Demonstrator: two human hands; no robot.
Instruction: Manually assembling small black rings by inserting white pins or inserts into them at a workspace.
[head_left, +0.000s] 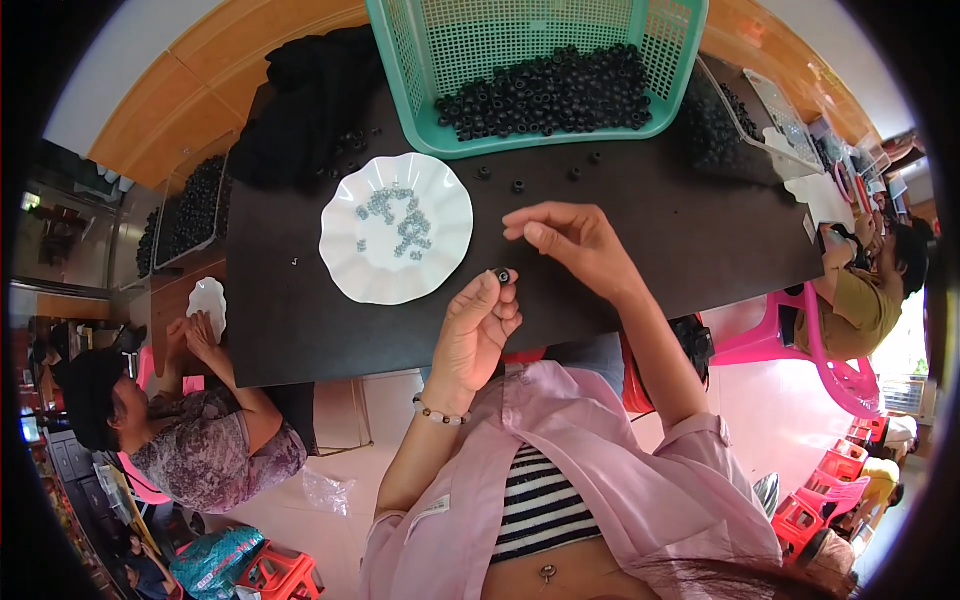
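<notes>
Between the thumb and fingertips of my left hand (pixel 474 328) is a small round black part (pixel 503 275), its hollow end facing up. My right hand (pixel 572 243) hovers just above and to the right of it, fingers stretched out and thumb apart, with nothing visible in them. Left of my hands, a white scalloped plate (pixel 345 270) carries many tiny clear or silvery pieces (pixel 412 230), too small to make out exactly. Several loose black parts (pixel 518 187) lie on the dark table (pixel 620 325) beyond my hands.
A green mesh basket (pixel 420 140) full of black parts stands at the far side. Dark cloth (pixel 290 100) lies at the back left. Clear bins (pixel 190 215) (pixel 770 140) hold more black parts. One person (pixel 200 420) works at the left, another (pixel 860 290) at the right.
</notes>
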